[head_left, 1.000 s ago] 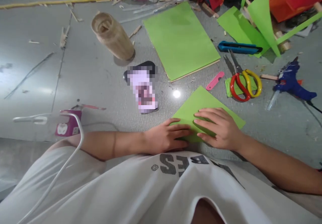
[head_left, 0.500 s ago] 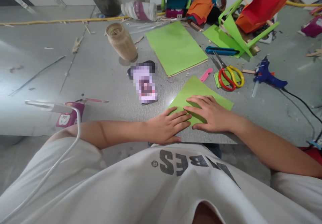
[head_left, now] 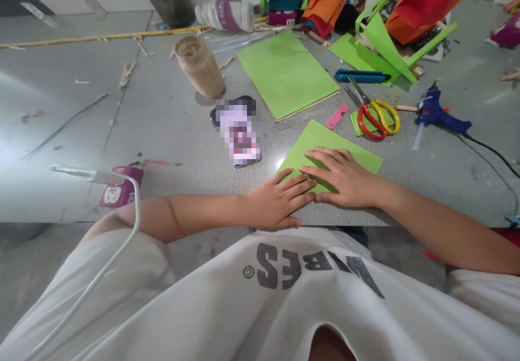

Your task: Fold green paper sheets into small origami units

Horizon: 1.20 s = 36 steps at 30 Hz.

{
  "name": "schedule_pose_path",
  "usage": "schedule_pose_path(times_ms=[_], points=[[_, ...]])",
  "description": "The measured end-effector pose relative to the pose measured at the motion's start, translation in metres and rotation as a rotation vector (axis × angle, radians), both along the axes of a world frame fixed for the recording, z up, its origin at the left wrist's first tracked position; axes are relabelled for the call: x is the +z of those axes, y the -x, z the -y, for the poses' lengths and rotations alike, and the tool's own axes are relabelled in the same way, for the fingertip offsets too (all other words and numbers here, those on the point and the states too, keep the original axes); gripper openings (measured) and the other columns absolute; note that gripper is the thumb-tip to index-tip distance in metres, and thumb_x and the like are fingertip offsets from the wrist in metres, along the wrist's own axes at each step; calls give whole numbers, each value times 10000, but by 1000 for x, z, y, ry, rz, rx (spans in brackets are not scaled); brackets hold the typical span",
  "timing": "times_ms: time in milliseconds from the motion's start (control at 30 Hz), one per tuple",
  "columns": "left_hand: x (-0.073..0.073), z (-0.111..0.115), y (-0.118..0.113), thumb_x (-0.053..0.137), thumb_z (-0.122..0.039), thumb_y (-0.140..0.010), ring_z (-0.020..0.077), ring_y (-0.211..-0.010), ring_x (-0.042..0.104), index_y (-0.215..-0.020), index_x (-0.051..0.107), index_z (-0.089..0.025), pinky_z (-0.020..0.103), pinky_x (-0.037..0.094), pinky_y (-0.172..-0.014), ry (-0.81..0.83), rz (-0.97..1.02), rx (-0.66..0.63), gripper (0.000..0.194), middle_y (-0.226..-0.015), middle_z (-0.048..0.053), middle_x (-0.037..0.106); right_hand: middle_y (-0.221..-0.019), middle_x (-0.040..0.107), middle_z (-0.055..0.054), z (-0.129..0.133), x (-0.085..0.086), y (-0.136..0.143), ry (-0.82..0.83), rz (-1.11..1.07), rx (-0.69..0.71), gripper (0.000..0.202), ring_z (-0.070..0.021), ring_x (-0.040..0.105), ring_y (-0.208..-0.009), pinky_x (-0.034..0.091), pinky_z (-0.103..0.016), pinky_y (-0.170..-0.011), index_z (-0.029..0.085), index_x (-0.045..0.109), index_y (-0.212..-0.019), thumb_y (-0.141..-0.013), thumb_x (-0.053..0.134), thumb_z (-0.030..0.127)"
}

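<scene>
A piece of light green paper (head_left: 314, 142) lies flat near the table's front edge, its lower part covered by both hands. My left hand (head_left: 278, 201) rests on its left corner with the fingers stretched out. Over the lower middle of the paper, my right hand (head_left: 343, 179) is spread flat, its fingertips close to those of the left. Neither hand grips anything. Just beyond the sheet are a pink folding tool (head_left: 337, 117) and scissors (head_left: 376, 117) with red and yellow handles, lying on small green paper pieces.
A stack of green paper (head_left: 288, 77) lies farther back. Left of it are a phone (head_left: 241, 133) and a tan jar (head_left: 200, 67). A blue glue gun (head_left: 441, 113) with its cord, a blue cutter (head_left: 361, 76) and a green-and-orange paper chair model (head_left: 410, 31) occupy the right side.
The camera view has shifted slightly, so everything appears a little farther right. Both hands stay flat on the green paper, with hardly any movement.
</scene>
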<state>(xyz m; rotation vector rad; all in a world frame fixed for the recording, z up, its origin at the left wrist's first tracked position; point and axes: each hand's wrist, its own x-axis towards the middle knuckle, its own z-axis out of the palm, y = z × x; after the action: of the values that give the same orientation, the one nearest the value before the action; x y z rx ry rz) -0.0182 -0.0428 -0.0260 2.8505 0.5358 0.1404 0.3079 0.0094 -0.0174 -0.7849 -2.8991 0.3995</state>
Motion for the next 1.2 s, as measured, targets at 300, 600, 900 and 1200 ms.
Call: schedule_pose_path(times_ms=[300,600,900,1200], points=[[5,1,1,743,-827,-1204,479,-1939,459,-2000,488,-242,725,330,-1591,55,-62,-40,1020,-2060,238,477,-2097,404,-231,6,0,-14,-105,46,31,836,-536,414,-1937,461,-786,-1459,284,422,-2031,-1259,680,475],[8,-8,7,824,-878,-1126,396,-1907,518,-1941,608,-298,585,418,-1567,114,16,-43,1024,-2009,146,594,-2030,557,-160,3,-2,-29,-135,-36,109,804,-440,542,-1871,479,-735,-1456,286,557,-1962,-1167,670,277],[13,-27,7,870,-800,-1143,382,-1699,714,-1613,882,-253,551,522,-1477,84,124,-90,721,-1812,194,786,-1928,675,-201,-1,14,-27,-83,-43,139,647,-460,645,-1779,554,-728,-1383,178,730,-1792,-1158,605,159],[45,-83,116,406,-996,-1219,384,-1285,727,-1303,947,-295,662,581,-1126,-266,275,579,890,-1427,169,873,-1991,610,-169,-5,-2,-33,-45,-98,136,686,-419,540,-1881,489,-746,-1452,269,663,-1857,-1188,544,172]])
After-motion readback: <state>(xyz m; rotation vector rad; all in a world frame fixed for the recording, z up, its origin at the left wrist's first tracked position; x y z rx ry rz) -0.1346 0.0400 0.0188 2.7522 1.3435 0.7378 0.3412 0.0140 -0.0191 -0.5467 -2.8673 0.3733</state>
